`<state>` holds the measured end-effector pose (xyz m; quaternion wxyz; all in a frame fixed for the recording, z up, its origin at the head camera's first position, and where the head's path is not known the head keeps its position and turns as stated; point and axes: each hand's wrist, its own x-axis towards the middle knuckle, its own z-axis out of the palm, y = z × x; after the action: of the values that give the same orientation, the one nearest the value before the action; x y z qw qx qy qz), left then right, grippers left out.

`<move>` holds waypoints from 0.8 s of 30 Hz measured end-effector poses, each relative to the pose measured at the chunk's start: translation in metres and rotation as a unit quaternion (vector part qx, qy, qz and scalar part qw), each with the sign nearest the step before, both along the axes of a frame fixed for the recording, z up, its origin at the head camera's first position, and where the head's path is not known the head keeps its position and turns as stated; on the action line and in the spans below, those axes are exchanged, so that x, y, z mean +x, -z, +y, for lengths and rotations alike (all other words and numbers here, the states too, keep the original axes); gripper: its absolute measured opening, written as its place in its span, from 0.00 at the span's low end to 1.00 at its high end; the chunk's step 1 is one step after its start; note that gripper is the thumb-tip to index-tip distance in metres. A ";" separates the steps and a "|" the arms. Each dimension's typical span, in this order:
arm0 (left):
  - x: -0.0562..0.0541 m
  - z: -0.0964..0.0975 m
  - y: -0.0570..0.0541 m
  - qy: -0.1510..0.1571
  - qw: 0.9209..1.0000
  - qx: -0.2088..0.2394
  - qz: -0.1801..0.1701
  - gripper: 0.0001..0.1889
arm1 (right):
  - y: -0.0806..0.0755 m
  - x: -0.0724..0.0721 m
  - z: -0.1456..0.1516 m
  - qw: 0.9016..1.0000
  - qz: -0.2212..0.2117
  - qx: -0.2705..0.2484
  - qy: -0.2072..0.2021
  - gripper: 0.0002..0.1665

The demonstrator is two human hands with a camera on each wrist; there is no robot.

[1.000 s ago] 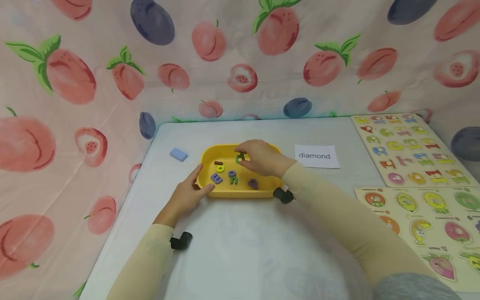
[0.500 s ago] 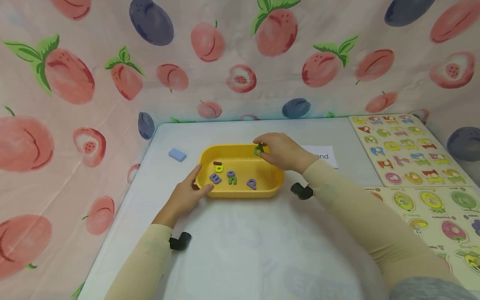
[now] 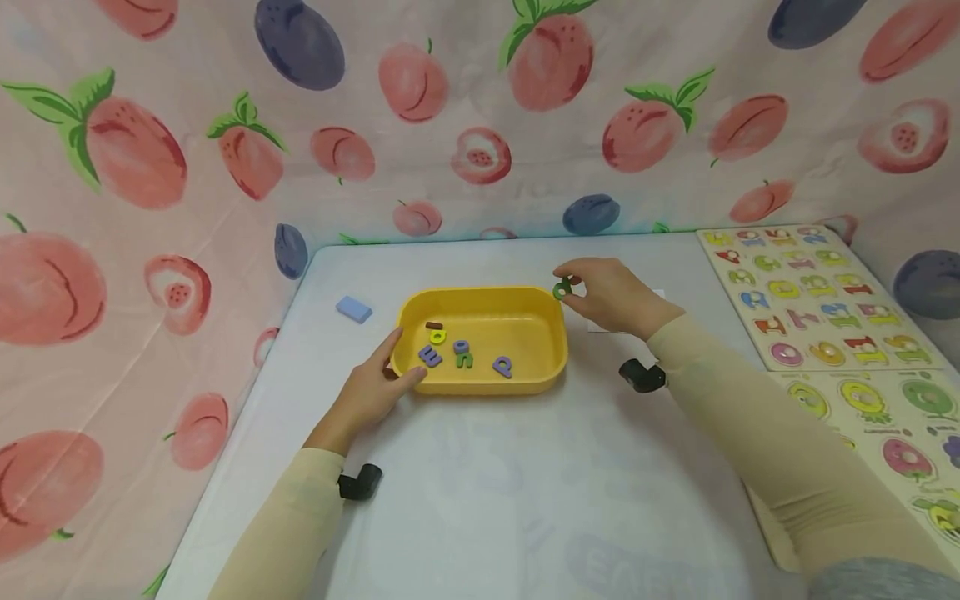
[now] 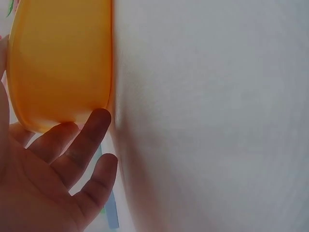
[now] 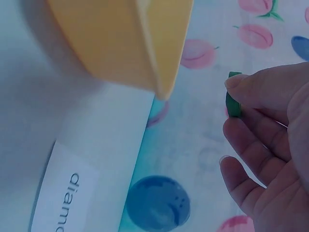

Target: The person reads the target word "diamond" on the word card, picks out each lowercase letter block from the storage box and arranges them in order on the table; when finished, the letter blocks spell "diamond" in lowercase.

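Observation:
Between thumb and fingertips, my right hand point(image 3: 615, 293) pinches a small green letter point(image 3: 562, 289), held in the air beside the right end of a yellow tray point(image 3: 525, 329). The right wrist view shows that green letter point(image 5: 233, 95) edge-on. My left hand point(image 3: 366, 402) holds the tray's left end, thumb at the near rim and fingers against the outer wall point(image 4: 63, 82). Inside the tray lie a purple E-like letter point(image 3: 430, 356), a yellow letter point(image 3: 437, 337), a purple ring-shaped letter point(image 3: 461, 346), a green n point(image 3: 464, 361), a purple p point(image 3: 502, 367) and a brown piece point(image 3: 434, 326).
A white card point(image 5: 67, 188) printed "diamond" lies right of the tray, mostly hidden by my right hand in the head view. A blue block point(image 3: 354, 309) sits left of the tray. Two puzzle boards point(image 3: 817, 300) point(image 3: 870, 450) lie at the right. Fruit-print cloth hangs behind.
My right hand has lifted the green letter out of the tray and carried it right, past the tray's right rim. The left hand has stayed on the tray's left end.

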<state>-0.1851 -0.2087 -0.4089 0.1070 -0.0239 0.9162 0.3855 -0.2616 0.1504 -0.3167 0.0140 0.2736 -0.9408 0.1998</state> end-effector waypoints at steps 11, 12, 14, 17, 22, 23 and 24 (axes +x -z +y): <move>0.000 -0.001 0.000 -0.002 1.000 0.005 -0.003 0.49 | 0.017 -0.007 0.023 0.998 -0.036 0.007 0.041 0.24; 0.000 -0.001 0.000 -0.002 1.000 0.007 -0.002 0.48 | 0.018 -0.007 0.024 0.998 -0.040 0.008 0.044 0.24; 0.000 -0.001 0.000 -0.003 1.000 0.008 -0.003 0.48 | 0.022 -0.009 0.025 0.998 -0.047 0.010 0.047 0.24; 0.000 -0.001 0.000 -0.003 1.000 0.011 -0.002 0.49 | 0.027 -0.010 0.028 0.997 -0.061 0.010 0.051 0.25; 0.000 -0.001 0.001 -0.004 1.000 0.012 -0.004 0.49 | 0.035 -0.012 0.031 0.995 -0.082 0.005 0.058 0.25; 0.000 0.000 0.001 -0.004 1.000 0.012 -0.005 0.49 | 0.036 -0.012 0.032 0.994 -0.087 0.004 0.062 0.25; 0.000 0.000 0.001 -0.005 1.000 0.011 -0.006 0.49 | 0.037 -0.012 0.033 0.994 -0.091 0.005 0.065 0.25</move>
<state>-0.1856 -0.2087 -0.4097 0.1107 -0.0291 0.9110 0.3962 -0.2732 0.1830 -0.3539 -0.0600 0.1923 -0.9549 0.2180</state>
